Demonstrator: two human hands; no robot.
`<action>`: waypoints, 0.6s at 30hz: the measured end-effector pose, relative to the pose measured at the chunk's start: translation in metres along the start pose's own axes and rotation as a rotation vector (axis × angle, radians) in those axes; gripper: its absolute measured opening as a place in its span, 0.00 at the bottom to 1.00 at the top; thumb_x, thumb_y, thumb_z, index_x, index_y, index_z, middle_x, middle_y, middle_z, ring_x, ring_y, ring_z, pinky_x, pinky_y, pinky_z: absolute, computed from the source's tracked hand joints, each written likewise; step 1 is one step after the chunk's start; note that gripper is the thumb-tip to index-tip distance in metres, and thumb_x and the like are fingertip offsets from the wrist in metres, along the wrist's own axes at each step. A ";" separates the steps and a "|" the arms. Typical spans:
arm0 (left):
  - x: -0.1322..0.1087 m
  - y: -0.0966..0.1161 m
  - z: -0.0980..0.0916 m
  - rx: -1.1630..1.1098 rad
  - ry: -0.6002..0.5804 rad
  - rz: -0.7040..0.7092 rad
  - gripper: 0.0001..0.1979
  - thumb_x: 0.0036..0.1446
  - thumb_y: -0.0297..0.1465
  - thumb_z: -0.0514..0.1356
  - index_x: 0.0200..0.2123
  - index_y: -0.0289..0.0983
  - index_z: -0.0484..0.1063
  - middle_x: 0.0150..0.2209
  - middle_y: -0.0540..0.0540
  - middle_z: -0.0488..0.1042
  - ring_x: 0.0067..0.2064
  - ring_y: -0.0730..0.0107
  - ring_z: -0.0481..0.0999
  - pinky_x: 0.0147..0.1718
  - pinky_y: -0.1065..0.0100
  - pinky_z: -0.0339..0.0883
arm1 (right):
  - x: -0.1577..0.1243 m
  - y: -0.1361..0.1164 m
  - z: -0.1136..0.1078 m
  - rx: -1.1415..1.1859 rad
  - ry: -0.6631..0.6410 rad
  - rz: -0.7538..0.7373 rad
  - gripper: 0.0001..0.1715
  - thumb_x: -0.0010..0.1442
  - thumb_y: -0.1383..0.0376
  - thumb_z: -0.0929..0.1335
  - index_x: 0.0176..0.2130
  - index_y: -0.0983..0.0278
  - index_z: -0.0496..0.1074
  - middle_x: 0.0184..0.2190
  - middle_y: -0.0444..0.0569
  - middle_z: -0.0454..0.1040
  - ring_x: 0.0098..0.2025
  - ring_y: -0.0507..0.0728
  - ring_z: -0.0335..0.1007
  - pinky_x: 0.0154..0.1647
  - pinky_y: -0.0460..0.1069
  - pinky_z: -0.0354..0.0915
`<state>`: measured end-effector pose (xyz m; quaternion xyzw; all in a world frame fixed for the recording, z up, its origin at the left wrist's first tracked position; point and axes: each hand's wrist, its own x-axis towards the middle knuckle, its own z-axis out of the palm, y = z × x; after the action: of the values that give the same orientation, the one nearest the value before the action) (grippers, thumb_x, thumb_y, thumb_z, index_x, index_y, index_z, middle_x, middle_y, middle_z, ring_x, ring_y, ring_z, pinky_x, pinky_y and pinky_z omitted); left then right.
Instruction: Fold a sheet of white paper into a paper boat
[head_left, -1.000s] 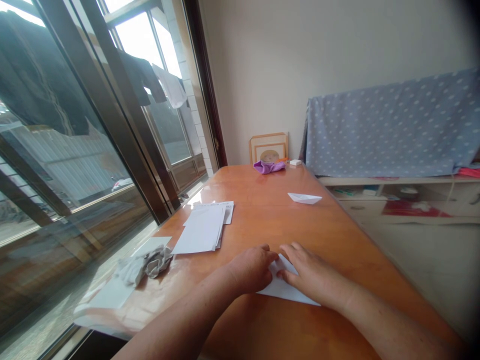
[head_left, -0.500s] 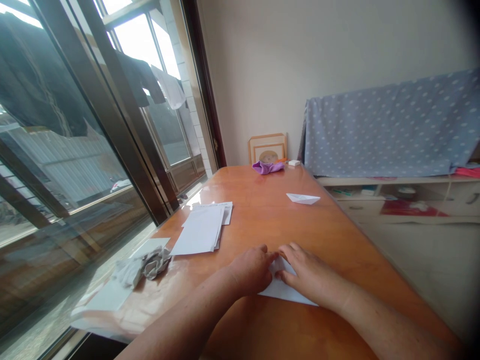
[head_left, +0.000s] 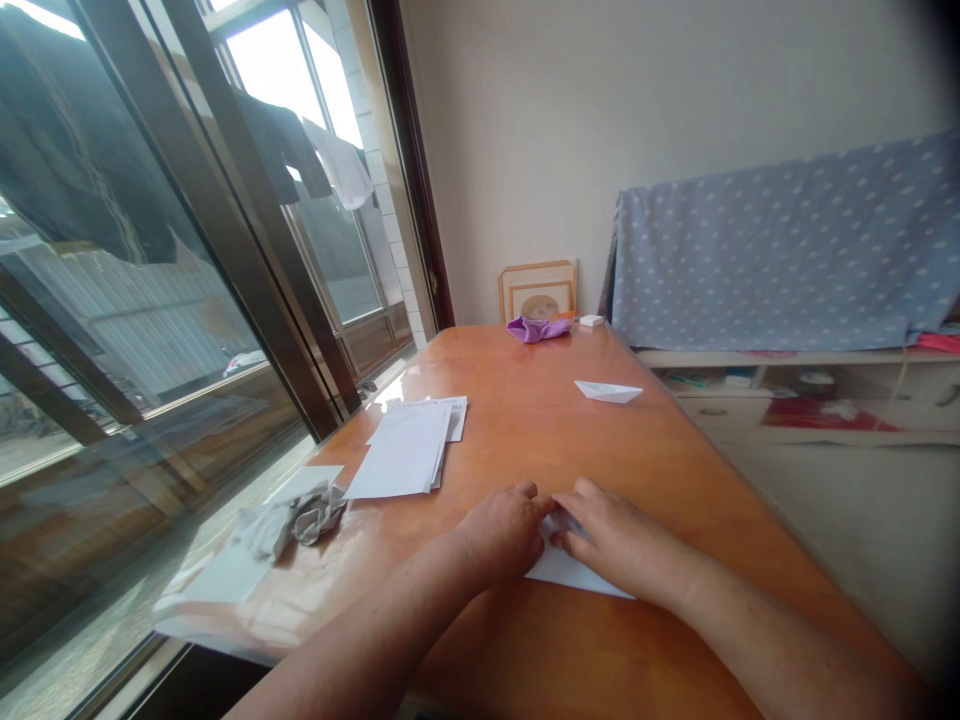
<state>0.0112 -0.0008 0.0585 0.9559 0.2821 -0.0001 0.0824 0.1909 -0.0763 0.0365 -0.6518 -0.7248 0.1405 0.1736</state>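
Note:
My left hand [head_left: 502, 535] and my right hand [head_left: 622, 540] sit close together on a folded sheet of white paper [head_left: 574, 570], near the table's front edge. The fingers of both hands bear on the paper and hide most of its upper part. Only its lower corner and a small folded part between my fingertips show. Farther up the orange wooden table [head_left: 525, 640] stands a small white folded paper boat [head_left: 609, 392], well beyond my right hand. To the left of my left hand lies a stack of white paper sheets [head_left: 401, 452].
A crumpled grey cloth [head_left: 315, 515] lies on white sheets near the window-side table edge. At the far end are a purple cloth [head_left: 535, 328], a white eraser [head_left: 591, 320] and a framed picture [head_left: 538, 292]. A glass window [head_left: 187, 300] runs along the left; a cabinet [head_left: 795, 400] stands right.
My fingers have shifted slightly on the paper, and less of it shows between my hands. The view has tilted a little as my head moved. The boat and stack stay where they were.

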 end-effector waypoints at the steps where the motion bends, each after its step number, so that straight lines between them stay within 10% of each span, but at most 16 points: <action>1: 0.000 0.000 0.000 0.011 0.003 0.004 0.18 0.61 0.30 0.54 0.54 0.42 0.71 0.42 0.42 0.71 0.40 0.57 0.76 0.42 0.60 0.71 | 0.000 0.000 0.000 -0.001 -0.003 0.001 0.11 0.63 0.56 0.67 0.44 0.57 0.74 0.38 0.48 0.67 0.39 0.59 0.71 0.39 0.49 0.59; 18: -0.041 -0.013 -0.004 0.092 0.031 0.025 0.22 0.56 0.22 0.54 0.52 0.42 0.74 0.41 0.43 0.71 0.37 0.61 0.73 0.39 0.63 0.67 | -0.002 -0.003 -0.005 -0.010 -0.027 -0.006 0.20 0.64 0.53 0.65 0.51 0.58 0.75 0.42 0.53 0.70 0.43 0.62 0.71 0.47 0.52 0.62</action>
<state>-0.0301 -0.0115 0.0624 0.9619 0.2712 0.0030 0.0341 0.1908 -0.0788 0.0424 -0.6484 -0.7298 0.1452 0.1610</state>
